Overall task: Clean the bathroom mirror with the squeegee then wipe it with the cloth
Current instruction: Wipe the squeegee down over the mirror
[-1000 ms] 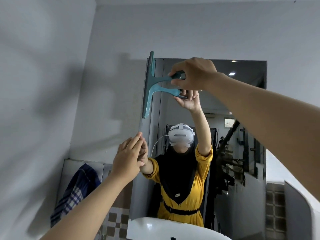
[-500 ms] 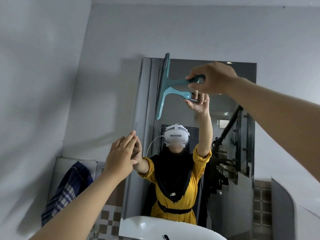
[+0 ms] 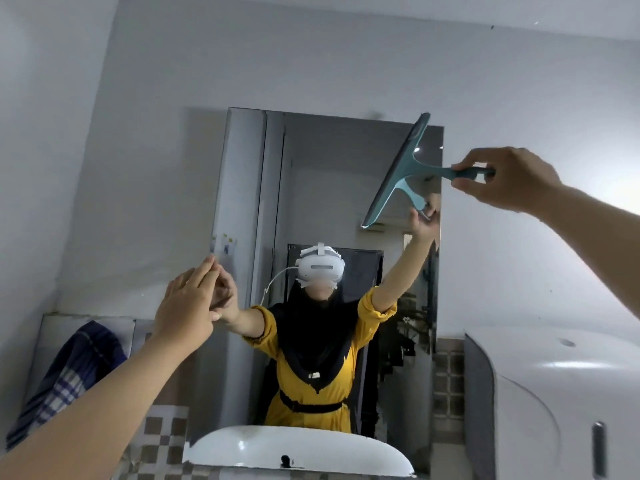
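- The right hand (image 3: pixel 509 178) is up high on the right, its fingers and thumb pinched round the dark handle of the teal squeegee (image 3: pixel 398 171).
- The squeegee sits at the upper right corner of the mirror (image 3: pixel 311 188). Its blade runs steeply, top end near the mirror's top edge and leaning right, lower end down and to the left. The handle sticks out sideways toward the right hand.
- The blade looks laid against the glass, though from here I cannot tell for certain that it presses all along its length.
- The left hand (image 3: pixel 188 306) is much lower, at the mirror's left edge, fingers straight and together, holding nothing. Its fingertips seem to rest on the glass or the frame, as if to steady it.
- So the tool lies up and to the right of the left hand, well apart from it; only the right hand can steer it.
- I judge the next stroke depends on that blade angle: nearly all the unwiped glass lies below and to the left of it.
- A checked blue cloth (image 3: pixel 69 379) hangs at the lower left, near the left arm, untouched.
- A white basin (image 3: pixel 346 455) sits below the mirror.
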A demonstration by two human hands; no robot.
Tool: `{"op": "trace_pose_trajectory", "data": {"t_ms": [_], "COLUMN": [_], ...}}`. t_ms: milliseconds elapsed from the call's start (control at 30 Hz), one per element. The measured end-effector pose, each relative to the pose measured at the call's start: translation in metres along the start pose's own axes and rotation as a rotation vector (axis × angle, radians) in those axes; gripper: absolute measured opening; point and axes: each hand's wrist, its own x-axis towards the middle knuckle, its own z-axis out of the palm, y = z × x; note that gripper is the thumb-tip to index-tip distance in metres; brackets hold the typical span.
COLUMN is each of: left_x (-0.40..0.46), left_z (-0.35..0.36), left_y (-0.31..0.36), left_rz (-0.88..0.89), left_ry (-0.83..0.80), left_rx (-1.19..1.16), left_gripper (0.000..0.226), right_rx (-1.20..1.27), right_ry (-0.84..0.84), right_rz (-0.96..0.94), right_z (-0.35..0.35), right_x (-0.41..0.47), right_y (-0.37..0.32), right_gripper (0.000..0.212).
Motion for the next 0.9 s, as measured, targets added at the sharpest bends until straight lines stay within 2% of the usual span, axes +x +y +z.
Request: {"op": "trace_pose_trajectory", "data": {"t_ms": [133,400,567,733,900], "left_x": [0.0,-0.001,-0.004,-0.002,-0.001], "left_z": [-0.005,-0.006,-0.006,-0.004,-0.004], "left_y": [0.014,0.012,0.012,0.002,-0.007], "left_rz": [-0.022,-0.004,-0.009,0.046,0.124], "left_ry": [0.05,-0.017,-0.014,-0.053,-0.056], "left_rx": [-0.051,0.053,0.028,-0.001,-0.008], "left_gripper": [0.064,0.076,0.077,0.081,0.078], "right_rx": [0.02,0.032,0.097,0.208,0.408], "right_ry": [0.003,-0.005,-0.033,-0.019,0.06], "right_rz": [0.059,0.131,0.213,0.291,0.47], "right_z": [0.004,0.02,0.033,0.049,0.067], "right_x": [-0.012,-0.033,-0.052,-0.073,-0.083], "right_y": [0.009,-0.013,-0.035,-0.069,-0.112], "right_gripper": [0.018,0.023,0.025,0.021,0.017]}}
